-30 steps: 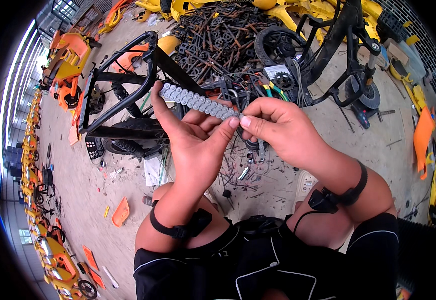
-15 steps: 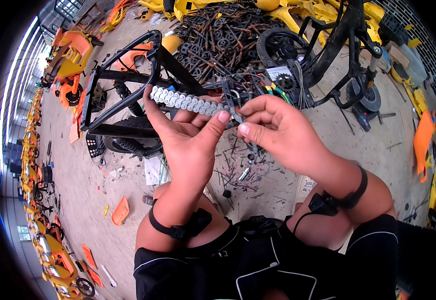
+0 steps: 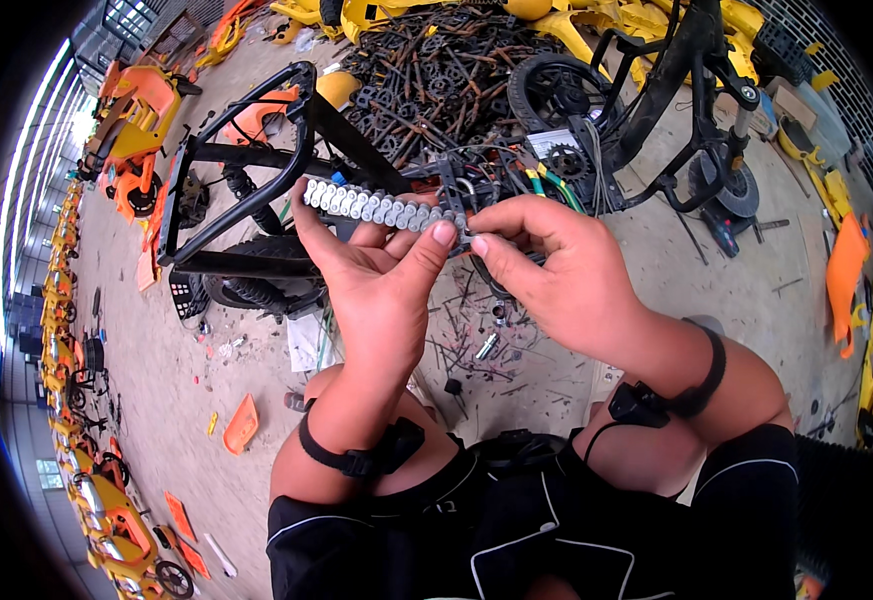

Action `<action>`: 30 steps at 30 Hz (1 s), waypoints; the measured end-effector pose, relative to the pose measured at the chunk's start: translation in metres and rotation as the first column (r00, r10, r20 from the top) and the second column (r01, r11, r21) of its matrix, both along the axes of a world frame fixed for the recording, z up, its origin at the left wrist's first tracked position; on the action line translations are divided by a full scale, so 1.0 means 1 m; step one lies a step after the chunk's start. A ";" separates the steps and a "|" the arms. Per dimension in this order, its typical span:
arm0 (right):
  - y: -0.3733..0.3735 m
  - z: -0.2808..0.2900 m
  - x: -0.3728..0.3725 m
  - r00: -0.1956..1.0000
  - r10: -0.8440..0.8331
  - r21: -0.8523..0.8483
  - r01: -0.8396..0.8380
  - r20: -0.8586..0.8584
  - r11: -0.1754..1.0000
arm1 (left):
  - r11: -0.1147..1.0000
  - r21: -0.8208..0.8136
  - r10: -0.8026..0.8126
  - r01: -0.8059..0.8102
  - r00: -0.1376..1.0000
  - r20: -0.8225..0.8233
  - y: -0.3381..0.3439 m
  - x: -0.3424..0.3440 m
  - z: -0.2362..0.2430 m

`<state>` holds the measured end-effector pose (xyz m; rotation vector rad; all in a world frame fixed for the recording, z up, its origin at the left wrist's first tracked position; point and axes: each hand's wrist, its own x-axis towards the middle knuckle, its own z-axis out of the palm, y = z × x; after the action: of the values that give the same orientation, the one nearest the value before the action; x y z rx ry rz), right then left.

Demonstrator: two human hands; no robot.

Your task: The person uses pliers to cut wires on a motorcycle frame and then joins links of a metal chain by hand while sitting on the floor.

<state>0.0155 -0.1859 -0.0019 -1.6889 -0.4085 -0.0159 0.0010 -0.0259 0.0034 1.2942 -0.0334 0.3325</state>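
A silver roller chain [image 3: 371,207], folded into side-by-side rows, lies across the fingers of my left hand [image 3: 381,285]. My left thumb presses on its right end, and the fingers support it from below. At that same end, my right hand [image 3: 566,265] pinches with thumb and forefinger at the last links. Whatever small part sits between those fingertips is mostly hidden. Behind the chain stands a black vehicle frame [image 3: 246,263], with cables and metal parts close beyond my hands.
A large heap of dark, rusty metal parts [image 3: 446,85] lies beyond the frame. Another black frame with wheels [image 3: 671,110] stands at the right. A socket-like metal piece [image 3: 487,346] and scattered bits lie on the floor. An orange panel [image 3: 241,425] is at the left, near a row of yellow vehicles [image 3: 106,500].
My right hand has shifted slightly left, its fingertips closer against the chain's end. The left hand and chain have barely moved.
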 end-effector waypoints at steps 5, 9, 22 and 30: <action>0.000 -0.003 0.003 0.991 0.032 0.163 -0.010 -0.130 0.987 | 1.000 0.024 -0.015 0.016 0.999 -0.029 -0.002 -0.002 0.001; 0.002 -0.008 0.003 0.985 0.056 0.259 -0.011 -0.166 0.966 | 0.999 0.033 0.010 -0.010 1.000 -0.013 -0.002 -0.002 0.000; 0.026 -0.028 -0.003 0.999 -0.032 0.493 0.033 -0.010 0.869 | 0.993 -0.048 0.107 -0.104 0.992 0.066 -0.005 0.002 -0.004; 0.012 -0.014 -0.006 0.962 -0.083 0.065 0.068 0.261 0.996 | 0.996 -0.060 0.067 -0.064 0.996 0.054 0.004 0.002 -0.001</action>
<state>0.0091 -0.1737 -0.0162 -1.6512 -0.5371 -0.3083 0.0026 -0.0214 0.0028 1.2299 -0.0283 0.4227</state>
